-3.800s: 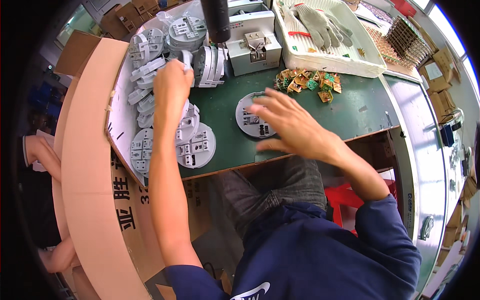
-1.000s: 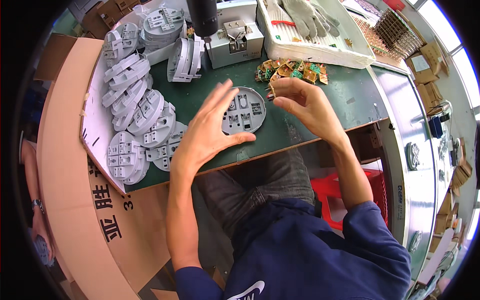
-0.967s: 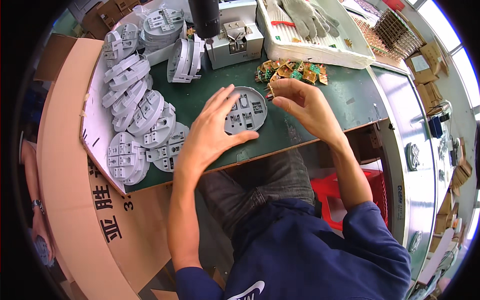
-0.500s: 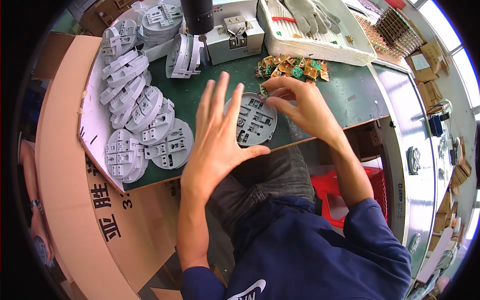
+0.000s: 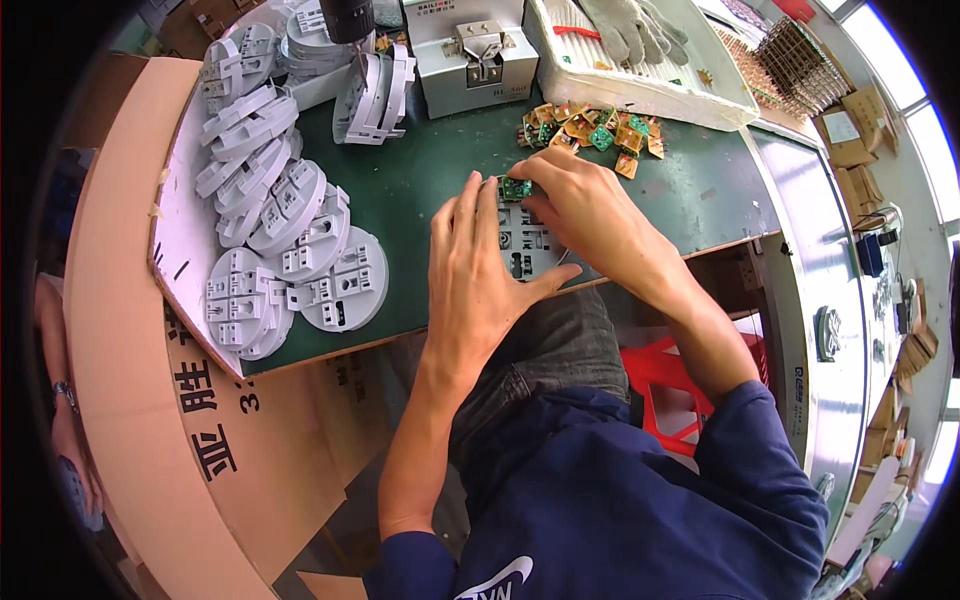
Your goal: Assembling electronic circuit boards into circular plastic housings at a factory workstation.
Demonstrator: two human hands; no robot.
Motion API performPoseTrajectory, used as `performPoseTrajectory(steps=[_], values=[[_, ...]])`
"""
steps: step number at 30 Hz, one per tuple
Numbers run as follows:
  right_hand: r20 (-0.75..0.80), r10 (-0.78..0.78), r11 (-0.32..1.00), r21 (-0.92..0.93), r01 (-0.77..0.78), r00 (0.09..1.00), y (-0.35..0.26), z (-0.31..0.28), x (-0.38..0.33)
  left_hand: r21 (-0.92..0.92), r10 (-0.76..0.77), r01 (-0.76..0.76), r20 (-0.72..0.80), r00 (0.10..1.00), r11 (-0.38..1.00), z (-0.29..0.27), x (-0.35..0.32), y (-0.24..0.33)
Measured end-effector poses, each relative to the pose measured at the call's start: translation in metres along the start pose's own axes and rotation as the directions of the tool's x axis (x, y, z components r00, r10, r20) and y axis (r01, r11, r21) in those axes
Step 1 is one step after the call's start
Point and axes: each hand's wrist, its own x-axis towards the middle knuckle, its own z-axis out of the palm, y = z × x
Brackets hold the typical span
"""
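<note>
Since half a second ago, the right hand (image 5: 590, 215) has brought a small square green circuit board (image 5: 515, 189) down to the far part of a round light-grey plastic base (image 5: 522, 242), and the left hand (image 5: 472, 265) has moved rightward about that base. Thumb and forefinger of the right hand pinch the board closely. The left hand curves around the base's left and near sides, thumb spread well apart from the fingers; whether it grips the rim I cannot tell. The base lies on the dark-green tabletop (image 5: 440, 165), near a loose pile of amber-and-green circuit boards (image 5: 588, 130). More grey plastic bases (image 5: 290, 205) crowd the left.

Writing shows in several places: red and dark lettering plus a model marking on the silver metal box-shaped machine (image 5: 440, 92), large black characters and digits on the brown cardboard panel (image 5: 290, 440), and a white logo with letters on the navy-blue fabric shirt (image 5: 620, 480).
</note>
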Motion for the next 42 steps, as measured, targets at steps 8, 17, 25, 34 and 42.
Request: performPoseTrajectory(steps=[8,17,25,34,42], values=[[0.003,-0.013,0.999,-0.031,0.013,1.0,-0.004,-0.001,-0.004,0.057,0.025,-0.023,-0.028,0.999,0.998,0.003,-0.003,0.001],[0.009,-0.135,0.984,-0.116,0.135,0.991,0.003,-0.01,-0.022,0.129,0.052,-0.054,0.018,0.998,0.99,0.001,-0.003,0.0],[-0.269,-0.023,0.925,0.36,0.123,0.963,0.005,-0.053,0.068,0.108,0.039,-0.039,-0.004,0.999,0.993,0.001,-0.002,0.0],[-0.275,-0.227,0.536,0.766,0.356,0.934,-0.039,-0.079,0.177,0.093,-0.037,0.036,0.011,0.999,0.995,0.0,-0.002,0.002],[-0.457,0.194,0.547,0.785,0.291,0.868,-0.028,-0.071,0.173,0.133,-0.101,0.106,-0.045,0.994,0.985,0.001,-0.002,-0.002]])
